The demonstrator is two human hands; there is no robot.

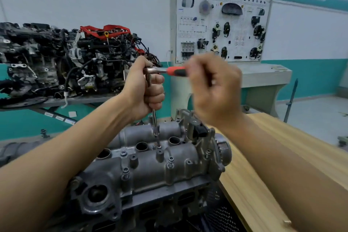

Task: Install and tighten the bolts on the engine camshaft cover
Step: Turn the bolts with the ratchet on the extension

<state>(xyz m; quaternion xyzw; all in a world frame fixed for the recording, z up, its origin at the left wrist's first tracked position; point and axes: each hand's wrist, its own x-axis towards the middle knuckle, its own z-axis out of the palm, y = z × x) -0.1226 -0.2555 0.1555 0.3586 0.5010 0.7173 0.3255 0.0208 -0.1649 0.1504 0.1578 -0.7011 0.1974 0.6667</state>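
Gripping the ratchet (169, 70) by its red and black handle, the right hand (212, 88) is appearing blurred in the head view, its fingers curled round the grip while the handle is lying level and pointing right. The left hand (145, 88) is clenching the extension (154, 118) just under the ratchet head, with the thumb lying against that head. The extension is running down, slightly tilted, out of the bottom of the fist to the socket (156, 132). The socket is sitting over a bolt (159, 149) in the middle strip of the cover (150, 171), between two of the round wells (142, 146); the bolt head is mostly hidden, so how far in it sits I cannot tell. The grey cover is lying on top of the engine block at the bottom centre of the view, its right end reaching over the left edge of the wooden table (263, 156). Other bolts (171, 160) are standing upright in bosses along the near edge of the cover, their heads showing above the metal. Behind the hands, a second engine (75, 58) with red parts is resting on a grey stand (79, 100) against the far wall. To the right of it, a white board (222, 22) carrying black parts is standing upright against the same wall.
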